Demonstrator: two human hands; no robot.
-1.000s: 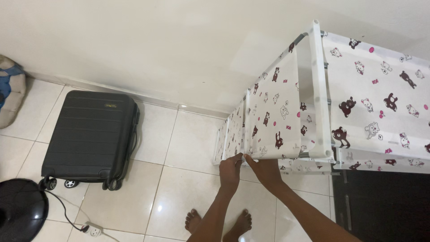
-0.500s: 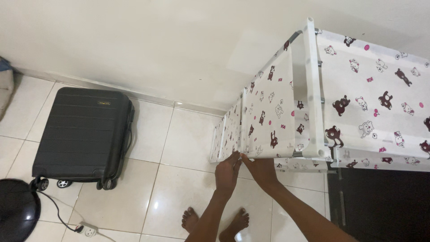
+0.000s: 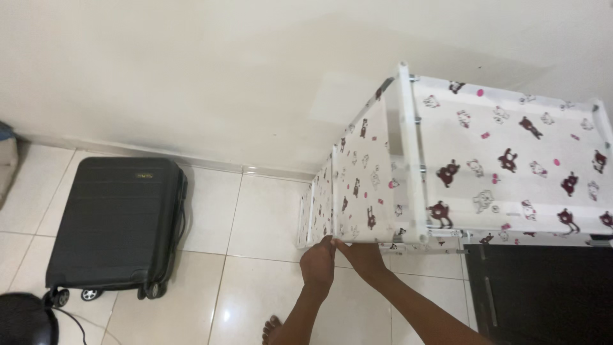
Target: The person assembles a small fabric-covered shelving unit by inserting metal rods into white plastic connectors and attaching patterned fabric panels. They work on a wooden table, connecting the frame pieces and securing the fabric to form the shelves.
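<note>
A tall rack covered in white fabric printed with small bears (image 3: 511, 160) stands against the wall at the right. Its side panel (image 3: 364, 179) hangs down on the left. My left hand (image 3: 317, 263) pinches the lower front corner of that side panel. My right hand (image 3: 359, 254) grips the same bottom edge just to the right, the two hands touching. My bare foot (image 3: 273, 331) shows on the tiles below.
A dark hard-shell suitcase (image 3: 115, 223) lies flat on the white tiled floor at the left. A black round fan base (image 3: 22, 319) with a cable sits at the bottom left. A dark panel (image 3: 543, 294) fills the bottom right. A cushion edge (image 3: 5, 160) shows far left.
The view has tilted up and shifted right, so the rack and suitcase sit lower and more to the left. Both hands stay on the panel's lower corner, moved slightly down and left in view.
</note>
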